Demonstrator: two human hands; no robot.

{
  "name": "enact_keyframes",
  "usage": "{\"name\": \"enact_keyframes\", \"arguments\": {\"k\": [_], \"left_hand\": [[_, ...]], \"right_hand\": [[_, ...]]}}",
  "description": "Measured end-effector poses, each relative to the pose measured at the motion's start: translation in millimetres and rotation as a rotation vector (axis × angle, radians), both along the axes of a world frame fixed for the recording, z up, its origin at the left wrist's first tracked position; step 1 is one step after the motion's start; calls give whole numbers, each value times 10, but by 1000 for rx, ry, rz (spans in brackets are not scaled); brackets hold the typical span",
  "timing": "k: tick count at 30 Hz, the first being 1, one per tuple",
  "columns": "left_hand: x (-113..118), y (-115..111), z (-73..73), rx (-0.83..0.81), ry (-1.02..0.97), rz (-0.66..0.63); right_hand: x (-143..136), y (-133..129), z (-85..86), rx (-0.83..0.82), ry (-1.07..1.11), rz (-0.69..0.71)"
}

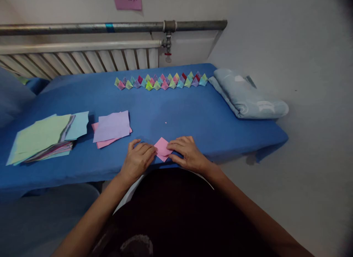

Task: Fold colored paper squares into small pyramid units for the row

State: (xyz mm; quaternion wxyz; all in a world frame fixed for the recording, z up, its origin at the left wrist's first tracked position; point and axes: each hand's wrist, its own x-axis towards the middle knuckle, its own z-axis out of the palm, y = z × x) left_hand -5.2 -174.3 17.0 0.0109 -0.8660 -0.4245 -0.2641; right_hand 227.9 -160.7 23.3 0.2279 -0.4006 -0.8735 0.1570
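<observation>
Pink folded paper (161,145), one piece, lies on the counter (154,108) just inside its near edge, between two hands. The right hand (184,151) grasps the paper's right corner with thumb and fingers; the left hand (141,155) has its fingertips on the left corner, though I cannot tell whether they pinch or only press.

Two stacks of sheets lie left of the pink folded paper: the nearer, small stack (113,126) shows at least two sheets, purple over pink; the farther, large stack (44,133) has too many layers to count. Beyond the pink folded paper stand folded paper pieces (164,85) in close rows, more than twenty, overlapping too much for an exact count. One rolled blanket (245,97) lies beyond it to the right, reaching the counter's right side, and one tiny scrap (166,122) sits just beyond it.

A broad stretch of blue cloth runs from the paper toward the rows and the blanket; on its near side, the counter edge and the person's dark clothing (176,213) leave little room.
</observation>
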Motion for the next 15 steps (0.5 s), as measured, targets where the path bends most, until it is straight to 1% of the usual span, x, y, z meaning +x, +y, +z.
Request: {"name": "enact_keyframes", "arguments": {"k": [6,11,15], "left_hand": [[40,-48,-101,70,-32,80],[44,-50,-110,91,-33,92],[51,-54,-106,61,-52,110]], "right_hand": [[-15,-3,7,16,28,-24],[0,9,-31,20,31,-51],[12,34,-76,13,36,-55]]}}
